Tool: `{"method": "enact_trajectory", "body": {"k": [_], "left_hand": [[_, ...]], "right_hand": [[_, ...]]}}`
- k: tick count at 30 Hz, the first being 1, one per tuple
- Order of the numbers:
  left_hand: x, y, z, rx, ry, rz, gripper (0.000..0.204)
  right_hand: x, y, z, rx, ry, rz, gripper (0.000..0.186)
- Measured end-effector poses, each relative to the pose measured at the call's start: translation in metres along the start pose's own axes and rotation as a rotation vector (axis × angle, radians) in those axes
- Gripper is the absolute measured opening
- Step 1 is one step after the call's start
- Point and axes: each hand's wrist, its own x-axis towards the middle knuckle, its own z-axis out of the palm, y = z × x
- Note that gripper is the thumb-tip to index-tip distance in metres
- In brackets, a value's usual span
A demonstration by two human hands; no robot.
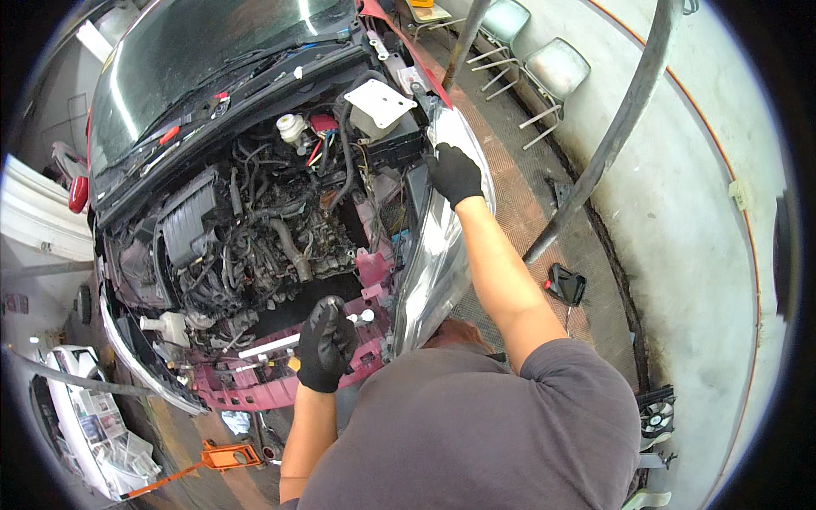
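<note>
Both my hands wear black gloves. My right hand (456,174) is on the upper inner edge of a large clear headlight (438,246) at the right front corner of a red car, its fingers curled over the edge. My left hand (325,344) is closed above the red front crossmember (229,396), near the headlight's lower end. A white rod (268,347) runs behind this hand. Its fingertips are turned from view, and what they hold, if anything, is hidden. Between my arms lies the exposed engine (255,229), with hoses and wiring.
A white plate (381,104) and a fluid reservoir (291,128) sit at the back of the engine bay. Grey posts (595,161) stand right of the car, with chairs (557,68) along the wall. An orange floor jack (229,456) lies at lower left.
</note>
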Motion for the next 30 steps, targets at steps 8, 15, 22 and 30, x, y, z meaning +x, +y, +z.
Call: {"method": "enact_trajectory", "body": {"k": [8,15,22,30], "left_hand": [[0.036,-0.006,0.003,1.316,-0.057,1.058,0.016],[0.059,-0.041,0.056,1.777,-0.164,1.057,0.027],[0.081,-0.064,0.091,1.495,-0.433,0.82,0.029],[0.167,-0.031,0.095,1.377,-0.345,0.831,0.016]], "right_hand": [[-0.162,-0.085,-0.008,1.757,-0.929,0.304,0.052],[-0.217,-0.072,0.006,2.358,-0.993,0.725,0.045],[-0.204,0.011,0.035,2.421,-0.872,0.942,0.053],[-0.179,0.059,-0.031,2.225,-0.41,1.091,0.062]]}}
